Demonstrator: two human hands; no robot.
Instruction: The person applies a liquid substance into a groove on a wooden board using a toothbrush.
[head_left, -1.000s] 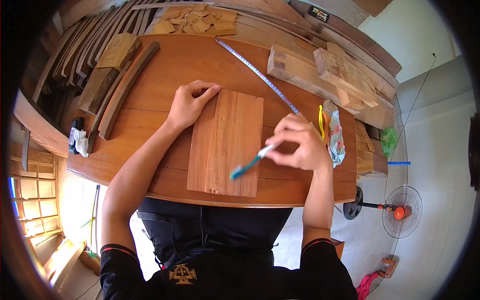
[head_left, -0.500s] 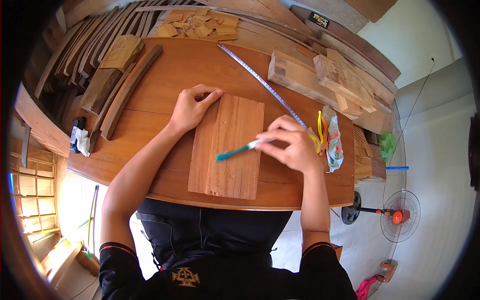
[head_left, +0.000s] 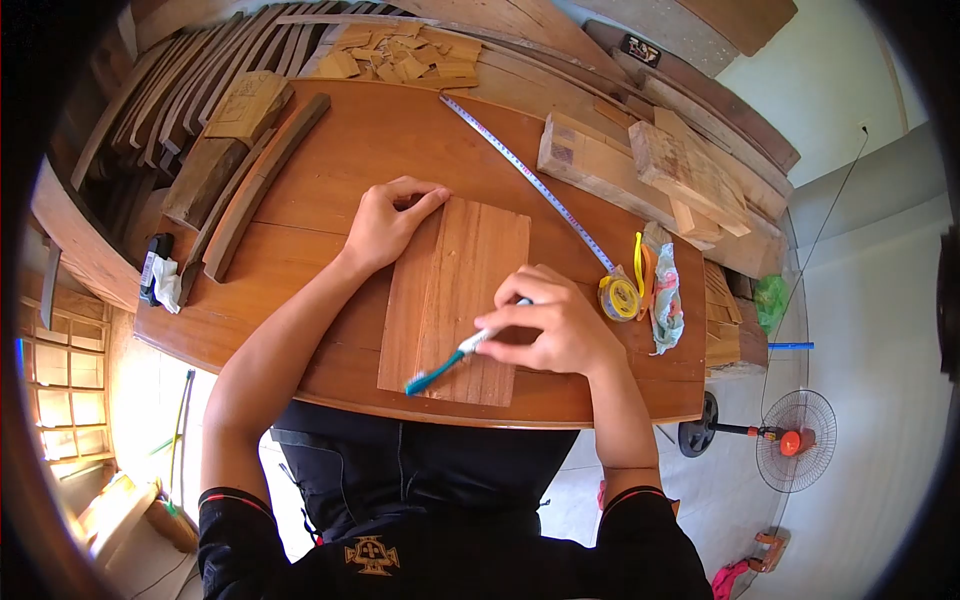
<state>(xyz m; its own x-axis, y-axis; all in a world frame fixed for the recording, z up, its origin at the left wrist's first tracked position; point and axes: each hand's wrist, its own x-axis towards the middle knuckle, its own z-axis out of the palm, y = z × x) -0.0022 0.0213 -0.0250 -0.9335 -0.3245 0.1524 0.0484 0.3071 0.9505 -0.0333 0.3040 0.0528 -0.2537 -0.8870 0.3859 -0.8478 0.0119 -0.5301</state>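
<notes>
Holds the toothbrush [head_left: 438,371] in the right hand [head_left: 550,325], pinched between thumb and fingers, with its head down near the lower left part of the wooden board [head_left: 475,255]. Keeps the left hand [head_left: 382,225] bent at the far left corner of the same board, thumb at the edge; not possible to tell a real pinch from a light steadying touch. On the table [head_left: 380,130], in front of the body: the wooden board, lying flat near the close edge. Just beside the right wrist: the tape measure [head_left: 620,298], its strip pulled out across the table, and next to it the crumpled plastic [head_left: 667,300]. Seems to be in the middle of brush work, to judge by the brush over the wood. On the visible face, no sure border between treated and untreated wood, so impossible to say the amount done or left. Hard to make out: contact or small gap between bristles and wood. Under the right hand, hidden: a part of the board and of the brush handle. Too unclear to name with certainty: the yellow and orange items [head_left: 641,265] beside the plastic. Cut off by the dark round border: the outer wood stacks [head_left: 150,95].
</notes>
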